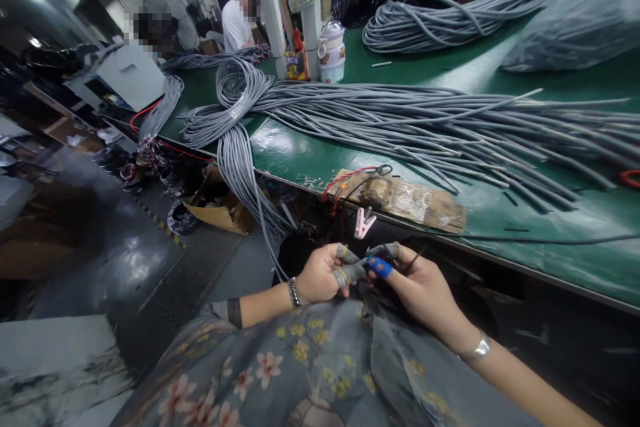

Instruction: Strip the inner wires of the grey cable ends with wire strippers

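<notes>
My left hand (pixel 323 273) and my right hand (pixel 425 293) meet fingertip to fingertip in front of my lap, below the bench edge. Both are closed in a pinch, and what lies between the tips is too small and covered to name. Grey wraps cover several fingertips, and a blue wrap (pixel 380 267) sits on the right thumb. A thin dark strand (pixel 416 259) sticks out by the right fingers. Grey cables (pixel 240 160) hang over the bench edge, with a few running down behind my left wrist. Just above the hands is a pink clip (pixel 365 223).
Long grey cables (pixel 350 107) lie along the green bench (pixel 285 143), beside a worn wooden board (pixel 425 203). Behind are a coiled cable bundle (pixel 425 23), a plastic bag (pixel 580 20) and a bottle (pixel 331 53). An open cardboard box (pixel 225 203) stands on the floor. A person (pixel 237 23) sits farther back.
</notes>
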Demonstrator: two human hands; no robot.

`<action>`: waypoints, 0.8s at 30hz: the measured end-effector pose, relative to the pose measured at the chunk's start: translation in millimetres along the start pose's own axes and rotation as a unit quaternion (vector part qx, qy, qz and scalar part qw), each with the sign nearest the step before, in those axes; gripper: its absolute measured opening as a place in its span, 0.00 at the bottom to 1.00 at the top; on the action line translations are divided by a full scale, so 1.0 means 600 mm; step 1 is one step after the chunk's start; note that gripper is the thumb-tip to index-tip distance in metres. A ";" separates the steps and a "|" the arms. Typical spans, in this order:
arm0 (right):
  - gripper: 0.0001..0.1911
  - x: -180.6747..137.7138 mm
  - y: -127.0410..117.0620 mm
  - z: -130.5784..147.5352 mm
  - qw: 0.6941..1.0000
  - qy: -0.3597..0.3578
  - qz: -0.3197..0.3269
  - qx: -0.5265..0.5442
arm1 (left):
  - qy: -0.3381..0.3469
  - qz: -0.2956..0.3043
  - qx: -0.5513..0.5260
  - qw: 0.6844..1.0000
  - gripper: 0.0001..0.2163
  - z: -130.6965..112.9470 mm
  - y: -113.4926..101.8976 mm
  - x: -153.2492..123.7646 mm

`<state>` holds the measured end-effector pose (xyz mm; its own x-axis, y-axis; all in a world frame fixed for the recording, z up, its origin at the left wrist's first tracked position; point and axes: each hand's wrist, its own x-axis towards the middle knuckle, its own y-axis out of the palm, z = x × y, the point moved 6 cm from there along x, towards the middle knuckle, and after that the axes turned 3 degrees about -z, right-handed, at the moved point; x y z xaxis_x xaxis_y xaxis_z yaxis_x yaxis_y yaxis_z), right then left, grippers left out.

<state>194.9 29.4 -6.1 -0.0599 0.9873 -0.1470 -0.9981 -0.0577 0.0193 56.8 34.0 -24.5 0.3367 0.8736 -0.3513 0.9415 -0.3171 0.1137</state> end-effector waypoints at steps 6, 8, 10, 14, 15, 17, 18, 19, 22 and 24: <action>0.24 -0.002 0.022 -0.020 0.979 0.128 0.062 0.145 | -0.052 0.093 -0.080 0.991 0.27 0.007 0.007 -0.002; 0.26 -0.004 0.031 -0.024 0.969 0.157 0.083 0.170 | -0.076 0.140 -0.114 0.981 0.27 0.011 0.014 -0.002; 0.25 -0.003 0.030 -0.023 0.976 0.149 0.078 0.142 | -0.100 0.156 -0.147 0.972 0.27 0.015 0.017 0.000; 0.19 0.002 -0.001 0.005 0.998 -0.005 0.005 -0.056 | -0.101 0.109 -0.180 0.972 0.25 0.017 0.011 0.010; 0.18 0.001 -0.009 0.016 0.991 -0.059 -0.012 -0.117 | -0.090 0.092 -0.181 0.975 0.24 0.016 0.008 0.012; 0.15 -0.006 -0.020 0.032 0.961 -0.150 -0.037 -0.229 | -0.073 0.061 -0.177 0.980 0.24 0.014 0.002 0.014; 0.14 -0.010 -0.023 0.036 0.943 -0.182 -0.043 -0.275 | -0.068 0.048 -0.173 0.981 0.24 0.014 -0.001 0.015; 0.14 -0.014 -0.025 0.039 0.926 -0.208 -0.047 -0.312 | -0.065 0.036 -0.167 0.983 0.25 0.014 -0.003 0.014; 0.13 -0.021 -0.025 0.041 0.887 -0.256 -0.047 -0.381 | -0.060 0.007 -0.142 0.988 0.26 0.014 -0.009 0.013; 0.14 -0.022 -0.022 0.042 0.872 -0.271 -0.051 -0.404 | -0.052 -0.004 -0.128 0.990 0.26 0.014 -0.011 0.013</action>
<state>209.2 20.8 20.3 -0.1746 0.9058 0.3862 -0.6935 0.1653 -0.7012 53.0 39.8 -35.6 0.3390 0.8287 -0.4454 0.9207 -0.1947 0.3383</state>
